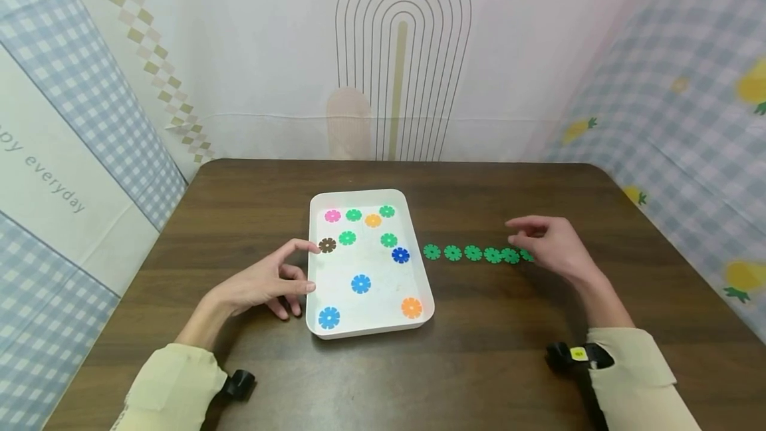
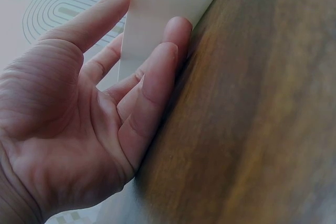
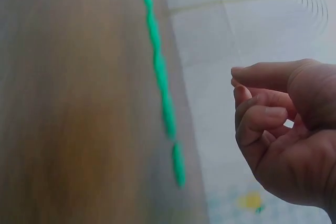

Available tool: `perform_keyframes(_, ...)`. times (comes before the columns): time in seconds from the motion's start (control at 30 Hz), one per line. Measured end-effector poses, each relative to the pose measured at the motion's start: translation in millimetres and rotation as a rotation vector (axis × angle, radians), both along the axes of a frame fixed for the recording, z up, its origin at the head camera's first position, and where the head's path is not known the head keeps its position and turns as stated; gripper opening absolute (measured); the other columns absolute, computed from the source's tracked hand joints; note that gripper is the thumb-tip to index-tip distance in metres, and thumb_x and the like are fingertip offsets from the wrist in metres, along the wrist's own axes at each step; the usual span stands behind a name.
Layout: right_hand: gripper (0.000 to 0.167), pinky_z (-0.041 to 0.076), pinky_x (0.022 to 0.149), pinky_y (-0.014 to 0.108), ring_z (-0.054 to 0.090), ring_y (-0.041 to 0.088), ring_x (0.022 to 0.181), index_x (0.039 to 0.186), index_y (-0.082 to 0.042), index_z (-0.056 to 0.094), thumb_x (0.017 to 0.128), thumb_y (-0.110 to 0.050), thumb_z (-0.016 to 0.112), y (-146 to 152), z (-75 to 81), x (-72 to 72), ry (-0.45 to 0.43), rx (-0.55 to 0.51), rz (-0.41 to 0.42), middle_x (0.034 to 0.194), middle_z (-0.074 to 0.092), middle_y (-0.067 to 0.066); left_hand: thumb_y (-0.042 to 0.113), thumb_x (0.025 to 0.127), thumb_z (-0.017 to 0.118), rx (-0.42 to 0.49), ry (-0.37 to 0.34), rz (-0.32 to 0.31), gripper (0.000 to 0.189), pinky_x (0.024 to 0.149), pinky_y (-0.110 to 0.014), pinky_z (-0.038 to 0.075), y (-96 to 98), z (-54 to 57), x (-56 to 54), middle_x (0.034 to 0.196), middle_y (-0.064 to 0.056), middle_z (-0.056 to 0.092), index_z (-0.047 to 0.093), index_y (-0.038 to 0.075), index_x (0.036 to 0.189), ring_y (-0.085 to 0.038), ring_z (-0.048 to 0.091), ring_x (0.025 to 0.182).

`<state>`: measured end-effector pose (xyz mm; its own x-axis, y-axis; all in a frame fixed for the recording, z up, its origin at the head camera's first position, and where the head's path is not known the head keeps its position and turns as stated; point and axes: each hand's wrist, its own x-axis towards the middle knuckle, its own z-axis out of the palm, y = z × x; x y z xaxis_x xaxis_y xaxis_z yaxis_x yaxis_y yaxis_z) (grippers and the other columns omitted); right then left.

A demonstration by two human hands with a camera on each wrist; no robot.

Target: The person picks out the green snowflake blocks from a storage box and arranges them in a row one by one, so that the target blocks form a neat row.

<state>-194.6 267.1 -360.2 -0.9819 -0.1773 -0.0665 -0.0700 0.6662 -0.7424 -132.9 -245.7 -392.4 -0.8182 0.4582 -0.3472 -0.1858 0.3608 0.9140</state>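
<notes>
Thumb and forefinger narrowly parted, the right hand (image 1: 556,241) hangs over the table (image 1: 479,364). From here it covers the right end of the green disc row (image 1: 473,253) for me, and my right wrist view blurs that row. The row lies beneath it, running left towards the tray (image 1: 377,318), whose left rim the left hand (image 1: 263,281) touches, thumb and forefinger spread.

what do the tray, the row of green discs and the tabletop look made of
White tray: probably plastic, smooth and pale with rounded, seamless-looking corners. Green discs: likely molded plastic, evenly colored, with matching notched edges. Tabletop: wood or wood-look laminate with a faint sheen, judging by its brown grain.
</notes>
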Motion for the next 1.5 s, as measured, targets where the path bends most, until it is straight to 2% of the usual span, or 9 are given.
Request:
perform_keyframes(0.13,0.038,0.046,0.054,0.030,0.051,0.014,0.067,0.135,-0.003,0.069,0.102,-0.022,0.072,-38,14.0,-6.8,0.016,-0.014,0.063,0.100,0.064,0.014,0.024,0.100,0.076,0.002,0.002,0.003,0.073,0.058,-0.035,0.061,-0.9,-0.8,0.6,0.092,-0.010,0.069,0.031,0.019,0.156,-0.025,0.072,0.071)
perform_keyframes(0.23,0.036,0.047,0.055,0.030,0.052,0.017,0.067,0.132,-0.005,0.071,0.100,-0.021,0.074,-68,17.5,-12.8,0.000,-0.047,0.100,0.100,0.065,0.014,0.025,0.099,0.077,0.004,0.000,0.005,0.073,0.058,-0.035,0.061,-1.3,-1.4,1.4,0.092,-0.010,0.069,0.031,0.019,0.156,-0.025,0.072,0.071)
perform_keyframes(0.43,0.031,0.046,0.055,0.029,0.052,0.022,0.065,0.126,-0.008,0.075,0.097,-0.021,0.076,-119,8.4,-22.9,-0.046,-0.086,0.134,0.091,0.061,0.009,0.026,0.099,0.077,0.005,-0.006,0.013,0.073,0.058,-0.035,0.061,-0.2,-1.6,2.3,0.092,-0.010,0.068,0.032,0.020,0.155,-0.025,0.072,0.071)
perform_keyframes(0.57,0.029,0.043,0.055,0.028,0.050,0.022,0.065,0.123,-0.009,0.077,0.097,-0.019,0.077,-141,-1.3,-28.7,-0.064,-0.087,0.153,0.083,0.056,0.007,0.026,0.099,0.078,0.002,-0.005,0.012,0.073,0.058,-0.035,0.061,1.4,-1.3,2.0,0.092,-0.010,0.068,0.032,0.021,0.155,-0.025,0.072,0.071)
perform_keyframes(0.77,0.028,0.040,0.055,0.027,0.049,0.024,0.067,0.122,-0.010,0.079,0.096,-0.018,0.079,-158,-11.5,-35.0,-0.081,-0.074,0.166,0.079,0.055,0.007,0.028,0.098,0.078,-0.003,0.000,0.005,0.074,0.058,-0.036,0.061,3.1,-0.4,0.8,0.091,-0.010,0.069,0.033,0.021,0.156,-0.025,0.072,0.071)
perform_keyframes(1.03,0.026,0.038,0.063,0.030,0.049,0.026,0.079,0.120,-0.014,0.080,0.095,-0.019,0.081,-168,-17.1,-40.5,-0.081,-0.048,0.163,0.081,0.052,0.007,0.028,0.098,0.078,-0.006,0.002,0.006,0.074,0.058,-0.036,0.061,3.1,0.7,0.0,0.091,-0.009,0.069,0.033,0.021,0.156,-0.025,0.073,0.071)
perform_keyframes(1.3,0.026,0.035,0.065,0.032,0.047,0.026,0.079,0.117,-0.016,0.082,0.092,-0.021,0.084,-178,-20.4,-44.1,-0.111,0.008,0.151,0.081,0.048,0.008,0.027,0.098,0.078,-0.002,-0.001,0.009,0.073,0.058,-0.035,0.061,1.8,0.5,0.4,0.091,-0.009,0.069,0.033,0.021,0.156,-0.025,0.073,0.071)
perform_keyframes(1.4,0.027,0.040,0.072,0.034,0.050,0.027,0.091,0.117,-0.017,0.082,0.091,-0.022,0.085,-182,-21.2,-45.3,-0.128,0.046,0.145,0.093,0.057,0.009,0.028,0.098,0.078,0.004,0.001,0.009,0.074,0.057,-0.035,0.061,1.3,0.1,0.5,0.091,-0.009,0.069,0.033,0.021,0.156,-0.025,0.073,0.071)
perform_keyframes(1.5,0.028,0.048,0.088,0.041,0.052,0.029,0.110,0.118,-0.018,0.082,0.090,-0.022,0.085,-185,-22.4,-46.2,-0.155,0.071,0.135,0.120,0.065,0.012,0.027,0.098,0.078,0.007,0.004,0.006,0.074,0.057,-0.035,0.061,0.6,0.5,0.8,0.091,-0.009,0.069,0.032,0.020,0.156,-0.025,0.073,0.071)
